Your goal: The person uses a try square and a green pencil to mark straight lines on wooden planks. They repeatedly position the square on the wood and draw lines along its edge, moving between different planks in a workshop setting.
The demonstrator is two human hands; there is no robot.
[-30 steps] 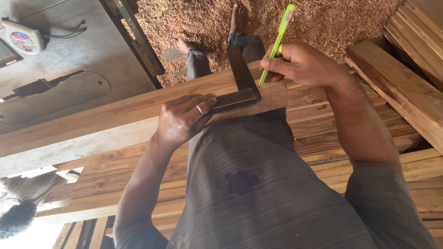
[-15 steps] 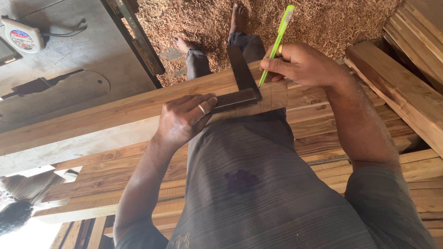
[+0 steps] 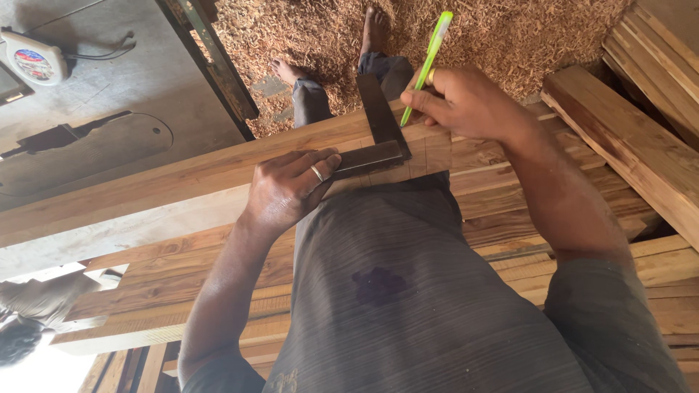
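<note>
A long wooden plank [image 3: 182,171] lies across in front of me. On it rests a dark metal try square [image 3: 378,127], its stock along the near edge and its blade reaching across the plank. My left hand [image 3: 287,189] presses down on the stock. My right hand [image 3: 466,102] holds a green pen [image 3: 426,62], its tip against the wood beside the blade, near the plank's far edge. A pencil line runs across the plank to the right of the blade.
More planks [image 3: 510,196] are stacked under and to the right, with a thick beam [image 3: 626,145] at right. Wood shavings [image 3: 320,36] cover the floor around my bare feet. A grey machine table [image 3: 95,109] stands at left. Another person [image 3: 29,320] is at lower left.
My right hand has slid the pen away from me along the blade, toward the plank's far edge. My left hand and the square have stayed put.
</note>
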